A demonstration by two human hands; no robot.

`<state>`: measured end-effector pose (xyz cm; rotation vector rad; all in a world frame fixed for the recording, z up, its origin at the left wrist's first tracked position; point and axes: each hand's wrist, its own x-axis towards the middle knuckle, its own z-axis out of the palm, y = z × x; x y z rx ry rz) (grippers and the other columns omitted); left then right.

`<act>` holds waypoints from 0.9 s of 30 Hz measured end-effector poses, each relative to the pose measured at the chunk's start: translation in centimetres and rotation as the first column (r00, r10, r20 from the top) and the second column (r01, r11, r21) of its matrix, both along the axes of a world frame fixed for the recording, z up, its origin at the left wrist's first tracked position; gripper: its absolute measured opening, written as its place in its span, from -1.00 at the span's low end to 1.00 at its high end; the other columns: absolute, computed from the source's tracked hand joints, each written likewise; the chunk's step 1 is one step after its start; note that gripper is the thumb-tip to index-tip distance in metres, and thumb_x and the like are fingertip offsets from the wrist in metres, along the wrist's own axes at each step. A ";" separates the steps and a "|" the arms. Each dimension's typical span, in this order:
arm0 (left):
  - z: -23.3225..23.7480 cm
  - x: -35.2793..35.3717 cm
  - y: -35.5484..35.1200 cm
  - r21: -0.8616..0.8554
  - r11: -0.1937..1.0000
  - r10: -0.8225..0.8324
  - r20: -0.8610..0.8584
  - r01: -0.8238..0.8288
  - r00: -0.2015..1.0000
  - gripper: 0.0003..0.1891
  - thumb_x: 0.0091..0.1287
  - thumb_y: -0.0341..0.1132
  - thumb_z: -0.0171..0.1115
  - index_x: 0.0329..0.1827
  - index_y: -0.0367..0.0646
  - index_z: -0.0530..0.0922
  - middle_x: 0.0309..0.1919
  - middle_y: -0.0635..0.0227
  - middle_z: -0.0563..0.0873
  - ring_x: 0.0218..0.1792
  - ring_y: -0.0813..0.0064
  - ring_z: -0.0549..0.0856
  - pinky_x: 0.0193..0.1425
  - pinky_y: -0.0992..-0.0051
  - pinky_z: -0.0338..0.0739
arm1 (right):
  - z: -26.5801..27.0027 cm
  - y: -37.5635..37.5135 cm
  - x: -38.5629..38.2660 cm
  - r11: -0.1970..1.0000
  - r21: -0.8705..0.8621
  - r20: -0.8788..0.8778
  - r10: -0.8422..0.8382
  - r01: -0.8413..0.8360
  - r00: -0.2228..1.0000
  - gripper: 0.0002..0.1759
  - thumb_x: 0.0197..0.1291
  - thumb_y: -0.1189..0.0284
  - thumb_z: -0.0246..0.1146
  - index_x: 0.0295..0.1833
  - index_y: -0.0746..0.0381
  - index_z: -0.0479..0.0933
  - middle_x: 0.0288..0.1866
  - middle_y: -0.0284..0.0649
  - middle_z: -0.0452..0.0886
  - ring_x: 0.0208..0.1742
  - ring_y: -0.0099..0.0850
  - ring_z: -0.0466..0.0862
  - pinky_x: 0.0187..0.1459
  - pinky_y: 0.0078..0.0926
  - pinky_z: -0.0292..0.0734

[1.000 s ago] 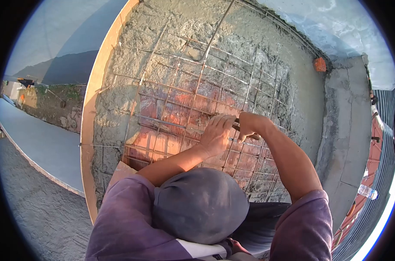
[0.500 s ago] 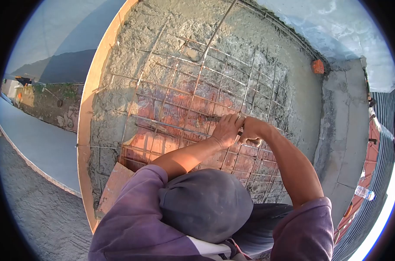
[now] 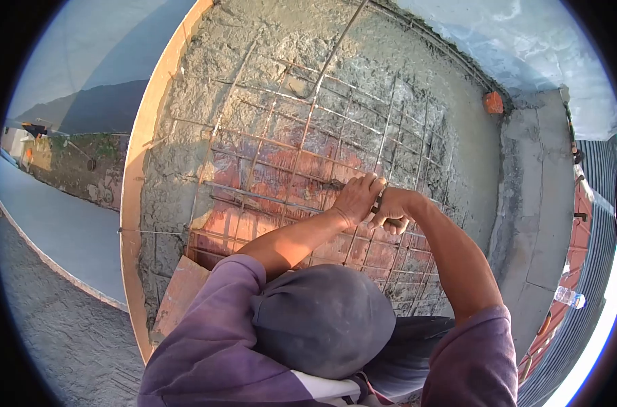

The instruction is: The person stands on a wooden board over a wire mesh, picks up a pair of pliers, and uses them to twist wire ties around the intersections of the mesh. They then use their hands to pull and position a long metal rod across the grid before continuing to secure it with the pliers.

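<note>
While the right hand (image 3: 395,207) is curled shut around a dark tool (image 3: 377,203), the left hand (image 3: 357,199) bends against it, grip hidden; tool lies between both hands, over the rebar grid (image 3: 298,159).

The wet concrete (image 3: 363,41) is grey with a greenish cast, edged at its left by a pale orange-tan board (image 3: 145,142), and the rebar grid (image 3: 302,146) draws a rusty brown and grey checked pattern over reddish-pink panels (image 3: 254,220) blotched with grey. The shirt (image 3: 220,325) is faded purple with a white patch, the head covering (image 3: 325,322) plain dark grey. Near the slab's upper right corner a brick piece (image 3: 493,103) shows bright orange, and beyond its right edge corrugated sheeting (image 3: 597,203) is striped grey.
</note>
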<state>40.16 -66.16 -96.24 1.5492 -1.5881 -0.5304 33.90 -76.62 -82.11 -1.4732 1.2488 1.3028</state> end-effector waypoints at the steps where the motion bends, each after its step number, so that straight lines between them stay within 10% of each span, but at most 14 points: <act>1: 0.0 0.2 -0.3 0.056 0.997 -0.044 -0.018 0.045 0.999 -0.40 0.15 -0.32 0.48 0.27 -0.10 0.43 0.12 0.14 0.55 0.20 0.05 0.56 0.37 0.11 0.42 | 2.8 1.1 1.7 0.986 -0.062 -0.010 0.156 -0.156 0.988 -0.74 0.19 0.31 0.47 -0.28 0.28 0.62 -0.39 -0.14 0.69 -0.22 -0.29 0.77 -0.19 -0.07 0.71; 3: -0.1 1.7 -1.2 -0.047 0.996 -0.079 -0.230 0.070 0.970 -0.43 0.14 -0.33 0.47 0.23 -0.11 0.45 0.10 0.15 0.56 0.18 0.05 0.57 0.34 0.12 0.44 | 0.8 4.0 0.3 0.294 -0.691 -0.176 0.818 -0.660 0.548 -0.77 0.24 0.29 0.42 -0.27 0.23 0.64 -0.36 -0.14 0.70 -0.24 -0.31 0.76 -0.23 -0.14 0.69; 4: -0.2 2.1 -1.8 -0.099 0.992 -0.108 -0.335 0.079 0.936 -0.44 0.14 -0.33 0.47 0.21 -0.11 0.46 0.08 0.15 0.57 0.17 0.05 0.58 0.33 0.12 0.45 | 0.4 5.0 -0.3 -0.241 -0.780 -0.433 0.874 -0.577 0.221 -0.78 0.27 0.27 0.39 -0.27 0.21 0.65 -0.34 -0.15 0.71 -0.25 -0.32 0.76 -0.26 -0.18 0.69; 5: -0.7 2.3 -2.6 0.015 0.997 -0.065 -0.356 0.076 0.932 -0.48 0.15 -0.33 0.46 0.17 -0.15 0.48 0.05 0.16 0.59 0.14 0.05 0.58 0.34 0.14 0.44 | 0.6 4.2 -0.4 -0.378 -0.759 -0.481 0.874 -0.530 0.065 -0.78 0.32 0.23 0.32 -0.27 0.16 0.65 -0.29 -0.12 0.72 -0.28 -0.38 0.76 -0.34 -0.33 0.65; 8: -0.1 1.8 -0.8 -0.067 0.996 -0.057 -0.083 0.052 0.995 -0.45 0.16 -0.31 0.46 0.21 -0.15 0.46 0.05 0.16 0.60 0.15 0.06 0.58 0.36 0.15 0.43 | -0.6 3.6 0.4 0.272 -0.695 -0.231 0.792 -0.666 0.565 -0.79 0.28 0.30 0.38 -0.18 0.24 0.70 -0.25 -0.07 0.75 -0.23 -0.31 0.79 -0.30 -0.21 0.69; 11: 1.7 1.2 0.5 -0.005 1.000 -0.014 -0.011 0.014 1.000 -0.39 0.15 -0.29 0.48 0.27 -0.15 0.44 0.07 0.17 0.60 0.20 0.09 0.58 0.37 0.16 0.42 | 2.5 0.7 2.3 0.962 -0.135 -0.056 0.231 -0.237 0.971 -0.74 0.24 0.38 0.43 -0.04 0.31 0.73 -0.19 -0.06 0.78 -0.20 -0.24 0.81 -0.28 -0.10 0.73; 14: 0.6 1.0 -0.8 0.064 0.994 -0.093 0.057 0.089 0.994 -0.35 0.13 -0.26 0.50 0.30 -0.12 0.43 0.09 0.18 0.59 0.23 0.10 0.57 0.37 0.16 0.41 | 2.7 0.4 1.8 0.980 -0.119 -0.034 0.157 -0.160 0.987 -0.68 0.19 0.43 0.47 0.02 0.36 0.71 -0.17 -0.04 0.79 -0.11 -0.18 0.81 -0.14 0.02 0.74; 15: 0.6 1.4 -1.0 0.103 0.984 -0.145 0.027 0.142 0.989 -0.35 0.13 -0.27 0.50 0.29 -0.11 0.43 0.11 0.19 0.58 0.23 0.11 0.57 0.39 0.16 0.39 | 3.5 1.8 1.8 0.727 -0.380 0.021 0.624 -0.571 0.781 -0.74 0.24 0.39 0.42 -0.05 0.33 0.70 -0.14 0.00 0.77 -0.02 -0.15 0.79 0.00 0.11 0.70; 18: 0.4 3.2 -2.5 -0.017 0.983 -0.184 -0.158 0.184 0.970 -0.41 0.18 -0.27 0.45 0.28 -0.12 0.44 0.09 0.20 0.59 0.23 0.12 0.57 0.39 0.15 0.38 | 1.0 5.5 0.2 -0.125 -0.733 -0.418 0.858 -0.669 0.299 -0.74 0.27 0.38 0.37 -0.05 0.34 0.70 -0.04 0.06 0.76 0.10 -0.13 0.77 0.13 0.11 0.65; 22: 0.3 1.0 0.6 -0.099 0.995 -0.006 0.111 0.017 0.994 -0.51 0.19 -0.27 0.42 0.15 -0.16 0.44 0.00 0.21 0.60 0.17 0.16 0.59 0.26 0.20 0.38 | 1.7 3.6 1.4 0.576 -0.580 -0.032 0.690 -0.576 0.723 -0.77 0.26 0.42 0.33 -0.06 0.34 0.67 -0.12 -0.05 0.76 -0.04 -0.18 0.82 -0.06 0.02 0.77; 23: 0.0 0.7 1.1 -0.071 0.997 -0.024 0.045 0.027 0.999 -0.49 0.24 -0.25 0.37 0.23 -0.17 0.44 0.07 0.19 0.60 0.21 0.14 0.57 0.32 0.18 0.38 | 3.5 2.6 3.2 0.917 -0.267 -0.105 0.278 -0.297 0.955 -0.81 0.28 0.43 0.34 -0.07 0.30 0.68 -0.19 -0.03 0.77 -0.28 -0.18 0.83 -0.29 -0.13 0.82; 27: 0.4 1.3 -0.1 0.061 0.991 -0.125 0.033 0.123 0.992 -0.52 0.24 -0.22 0.39 0.18 -0.14 0.46 0.06 0.21 0.60 0.16 0.15 0.59 0.28 0.17 0.41 | 2.7 1.1 1.1 0.996 -0.058 0.048 0.076 -0.074 0.996 -0.75 0.23 0.42 0.42 -0.07 0.36 0.65 -0.26 -0.03 0.75 -0.37 -0.22 0.82 -0.48 -0.13 0.75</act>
